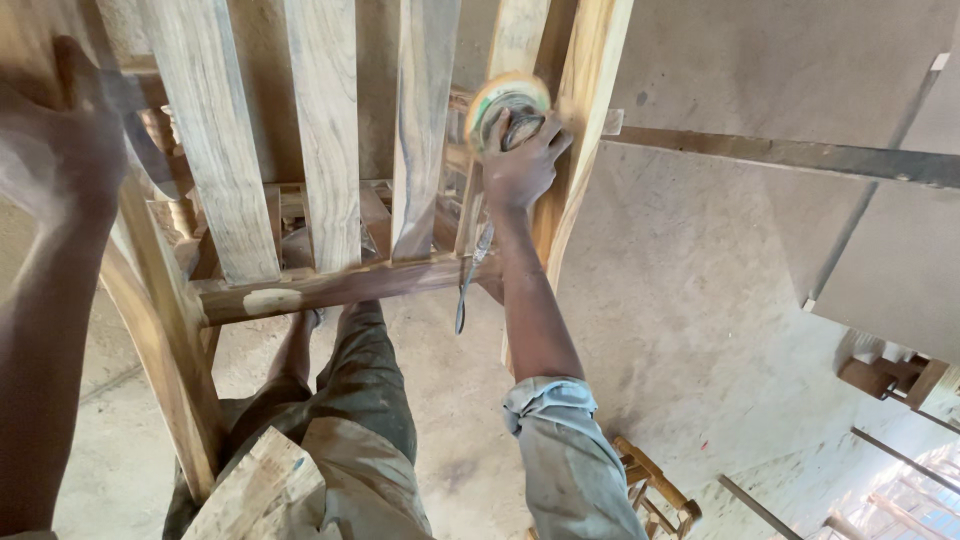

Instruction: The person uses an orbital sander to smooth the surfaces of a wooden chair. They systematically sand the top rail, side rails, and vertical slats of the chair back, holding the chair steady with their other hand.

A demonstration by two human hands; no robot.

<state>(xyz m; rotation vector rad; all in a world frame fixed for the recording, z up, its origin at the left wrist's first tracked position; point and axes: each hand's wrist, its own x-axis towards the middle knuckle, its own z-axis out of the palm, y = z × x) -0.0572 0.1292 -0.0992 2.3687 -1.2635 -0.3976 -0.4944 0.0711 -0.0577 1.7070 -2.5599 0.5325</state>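
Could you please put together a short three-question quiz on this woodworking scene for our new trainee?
1. True or false: the right hand holds a round sanding tool against the wooden chair frame.
2. Which part of the frame does the left hand grip: A) the lower crossbar, B) the left upright post, C) a middle slat?
3. Fill in: the cord hangs down from the ____ hand.

Key:
1. True; the disc sits between a slat and the right post.
2. B; the fingers wrap the left upright post, near the top.
3. Right; it dangles past the lower crossbar.
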